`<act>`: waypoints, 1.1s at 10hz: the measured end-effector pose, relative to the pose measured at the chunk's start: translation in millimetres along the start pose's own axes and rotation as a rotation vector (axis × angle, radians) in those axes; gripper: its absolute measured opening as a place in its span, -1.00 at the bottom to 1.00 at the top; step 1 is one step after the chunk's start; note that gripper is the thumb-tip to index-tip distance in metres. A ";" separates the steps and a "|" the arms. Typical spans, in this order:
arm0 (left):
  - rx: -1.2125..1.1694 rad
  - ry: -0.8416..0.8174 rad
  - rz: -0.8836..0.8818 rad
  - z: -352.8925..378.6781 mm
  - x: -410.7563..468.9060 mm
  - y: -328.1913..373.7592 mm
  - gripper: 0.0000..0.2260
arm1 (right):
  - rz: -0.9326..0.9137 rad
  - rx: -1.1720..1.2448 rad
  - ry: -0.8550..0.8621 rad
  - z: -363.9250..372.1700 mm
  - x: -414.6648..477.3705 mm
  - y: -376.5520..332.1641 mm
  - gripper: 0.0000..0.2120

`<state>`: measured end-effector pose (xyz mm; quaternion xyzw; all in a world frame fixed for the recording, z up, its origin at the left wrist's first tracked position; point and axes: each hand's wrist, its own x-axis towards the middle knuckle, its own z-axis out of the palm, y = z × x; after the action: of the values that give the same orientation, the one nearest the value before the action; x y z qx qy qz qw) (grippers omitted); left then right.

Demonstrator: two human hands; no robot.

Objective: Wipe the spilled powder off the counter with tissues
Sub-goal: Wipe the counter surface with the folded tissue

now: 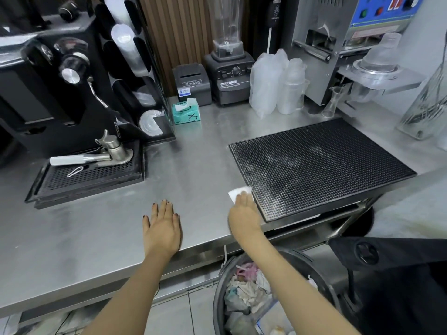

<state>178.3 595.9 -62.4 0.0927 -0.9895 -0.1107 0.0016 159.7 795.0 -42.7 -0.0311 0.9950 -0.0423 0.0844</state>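
One tissue (238, 192) under right hand (244, 213) (left hand (162, 228) flat).

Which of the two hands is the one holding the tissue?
The right hand, pressing a white tissue beside the black mat. The left hand lies flat and empty on the counter.

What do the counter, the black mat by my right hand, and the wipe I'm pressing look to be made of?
Counter: looks like brushed stainless steel, grey with soft streaky reflections. Black mat: probably rubber or soft plastic, matte, with a fine honeycomb of cells and a raised rim. Wipe under the right hand: thin white tissue paper, slightly crumpled at the edge.
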 end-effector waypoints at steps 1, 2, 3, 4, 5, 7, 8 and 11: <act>0.001 -0.009 0.002 -1.0 -0.4 0.6 -0.56 | 0.019 0.009 -0.034 -2.6 -56.1 10.2 -0.53; 0.000 -0.012 0.007 -1.4 -0.6 0.5 -0.55 | 0.048 0.091 -0.098 -7.0 -96.6 27.2 -0.59; 0.001 -0.017 0.005 -1.4 -0.3 0.6 -0.55 | 0.083 0.214 -0.067 -18.7 -116.3 36.5 -0.58; 0.000 -0.023 0.006 -1.6 0.1 0.8 -0.55 | 0.041 0.265 0.177 -42.5 -105.8 26.1 -0.51; -0.002 -0.027 0.008 -1.8 -0.6 0.9 -0.55 | -0.057 0.303 0.316 -56.0 -57.9 -7.3 -0.52; -0.007 -0.030 -0.002 -3.0 -0.2 1.6 -0.54 | -0.276 0.252 0.053 -6.9 17.1 -47.3 -0.53; -0.002 -0.027 0.005 -3.0 -1.0 1.2 -0.54 | -0.158 0.257 0.136 -2.3 4.0 -36.1 -0.52; 0.073 -0.077 -0.004 -7.2 2.7 6.6 -0.51 | 0.103 0.451 0.162 -9.2 -93.6 22.8 -0.38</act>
<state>174.6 600.1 -54.0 0.0901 -0.9921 -0.0780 -0.0402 249.0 824.9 -20.2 0.0426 0.9643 -0.2612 0.0110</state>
